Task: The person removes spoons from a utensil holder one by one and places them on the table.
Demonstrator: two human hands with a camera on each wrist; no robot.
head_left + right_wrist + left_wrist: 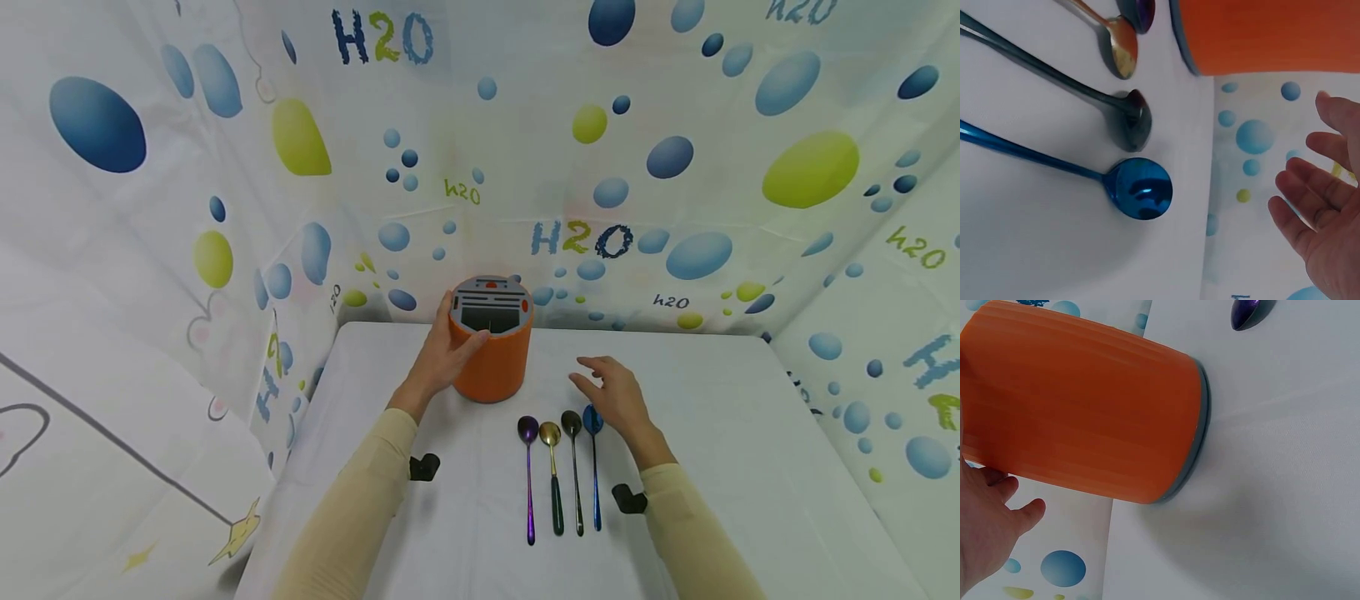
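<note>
An orange utensil holder (495,367) with a slotted grey top (491,302) stands upright at the back of the table. My left hand (442,354) grips its upper left side, thumb at the front rim; the other fingers are partly hidden behind it. To the right, my right hand (613,392) hovers with nothing in it, fingers spread and slightly bent. Just below it lies a blue spoon (1141,187). Alongside are a dark spoon (572,425), a gold spoon with a green handle (550,433) and a purple spoon (528,429), bowls toward the back.
The white table (720,417) ends at the back against a wall sheet (525,150) printed with blue and green dots. Side sheets hang at left and right. A small black piece (424,467) sits by the left wrist and another black piece (628,499) by the right.
</note>
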